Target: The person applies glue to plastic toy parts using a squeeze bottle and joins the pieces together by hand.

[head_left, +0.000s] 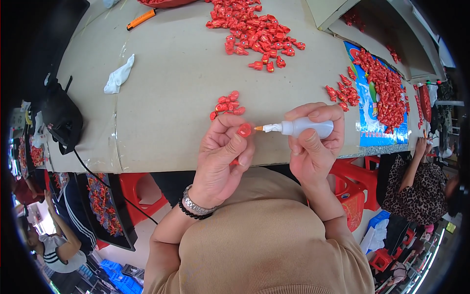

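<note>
My left hand (223, 157) pinches a small red plastic piece (244, 130) between thumb and forefinger, its round hollow end facing up. Another bit of red shows lower down among the fingers. In my right hand (316, 147) lies a translucent white squeeze bottle (308, 128), held sideways. White wrapping surrounds its neck, and its thin orange-brown tip points left, right beside the red piece; whether they touch I cannot tell. Just beyond my left hand sits a small cluster of red pieces (229, 104) on the table (161, 108).
A large heap of red parts (259, 36) spreads at the far middle. More red parts (384, 88) cover a blue printed sheet (367, 127) at right. An orange marker (141, 19), a crumpled white tissue (119, 76) and a black bag-like object (61, 115) lie left. Co-workers sit on both sides.
</note>
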A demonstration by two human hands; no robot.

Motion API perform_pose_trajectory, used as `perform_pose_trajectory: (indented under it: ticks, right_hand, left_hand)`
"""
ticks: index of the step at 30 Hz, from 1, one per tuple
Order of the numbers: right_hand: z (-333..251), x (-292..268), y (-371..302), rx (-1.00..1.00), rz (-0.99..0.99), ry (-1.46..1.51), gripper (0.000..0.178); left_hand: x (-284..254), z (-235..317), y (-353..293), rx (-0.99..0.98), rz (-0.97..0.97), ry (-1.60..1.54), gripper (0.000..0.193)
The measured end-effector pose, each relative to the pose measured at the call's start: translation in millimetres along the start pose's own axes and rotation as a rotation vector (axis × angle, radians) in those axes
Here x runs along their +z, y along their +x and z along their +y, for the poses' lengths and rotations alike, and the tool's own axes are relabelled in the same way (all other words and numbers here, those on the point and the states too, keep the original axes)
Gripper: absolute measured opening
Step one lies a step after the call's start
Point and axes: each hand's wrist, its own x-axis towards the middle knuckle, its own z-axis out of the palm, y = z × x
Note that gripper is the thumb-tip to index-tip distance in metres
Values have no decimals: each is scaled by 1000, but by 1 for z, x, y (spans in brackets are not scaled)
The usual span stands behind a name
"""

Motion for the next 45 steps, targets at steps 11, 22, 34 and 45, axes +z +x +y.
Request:
perform_pose_trajectory:
  ticks: [11, 22, 34, 45]
  right_hand:
    - [4, -3, 1, 6, -39, -114, 26]
    - [-1, -5, 4, 28, 66, 13, 25]
    - [-14, -18, 37, 314, 177, -105, 37]
    - [1, 9, 51, 647, -109, -385, 29]
  left_hand:
    - [-2, -1, -1, 13, 10, 46, 19]
    - [-2, 0, 0, -16, 25, -2, 19]
    - [-4, 0, -7, -93, 31, 35, 17]
    - [-13, 0, -20, -238, -30, 72, 19]
